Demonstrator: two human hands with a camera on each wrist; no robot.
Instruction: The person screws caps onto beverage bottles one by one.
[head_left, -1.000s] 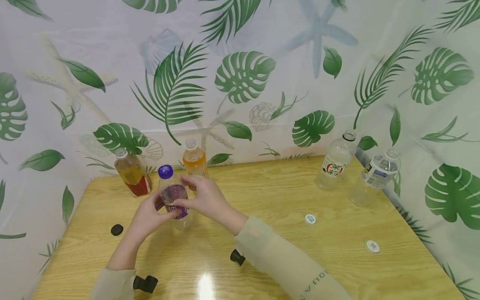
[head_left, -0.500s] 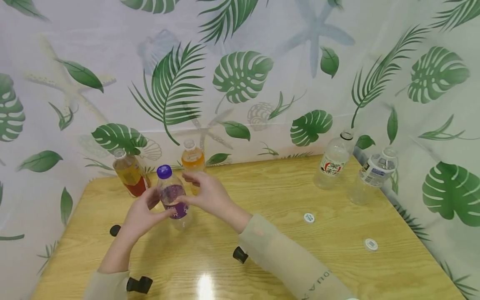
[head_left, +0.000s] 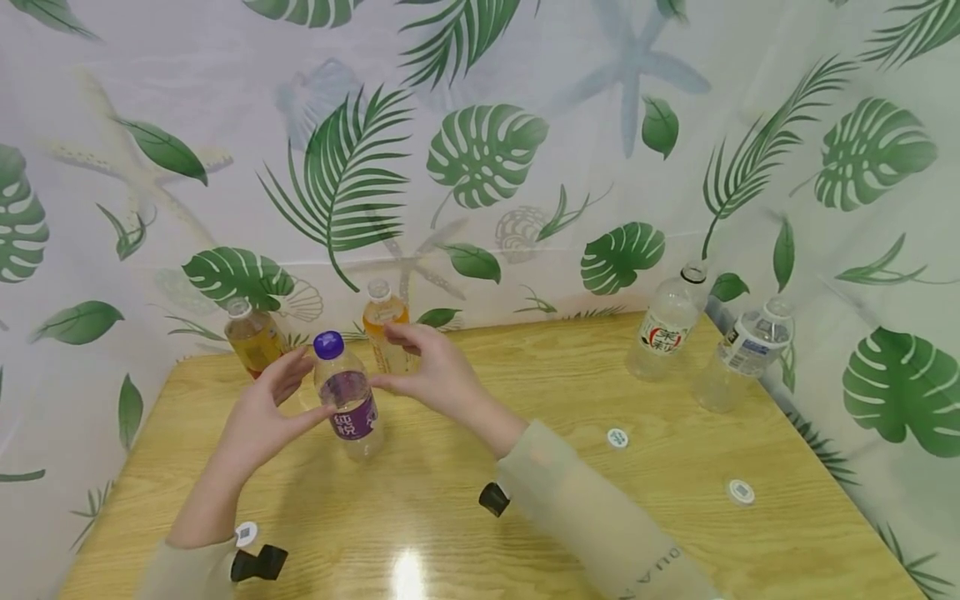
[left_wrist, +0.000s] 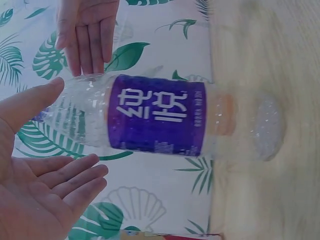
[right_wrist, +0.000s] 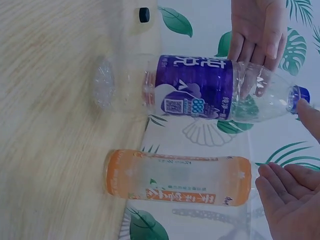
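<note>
A clear plastic bottle (head_left: 354, 418) with a purple label and purple cap stands upright on the table. My left hand (head_left: 258, 417) is at its left side, thumb and fingers spread apart. On the other side my right hand (head_left: 442, 375) has its fingers extended, with the thumb near the bottle. In the left wrist view the left hand (left_wrist: 42, 190) appears relaxed around the bottle's upper part, not gripping it. An orange-labelled bottle (right_wrist: 175, 177) without a cap stands behind, close to the right hand's fingers.
An uncapped yellow bottle (head_left: 251, 340) stands at back left, partly behind my left hand. Two uncapped clear bottles (head_left: 663, 333) stand at back right. White caps (head_left: 617, 438) lie on the wooden table (head_left: 555, 375); a black cap (right_wrist: 144, 15) shows in the right wrist view.
Both hands have let go of the purple-capped bottle and spread apart, left hand leftward and right hand rightward. The bottle stays upright. A white cap has come into sight by the left wrist.
</note>
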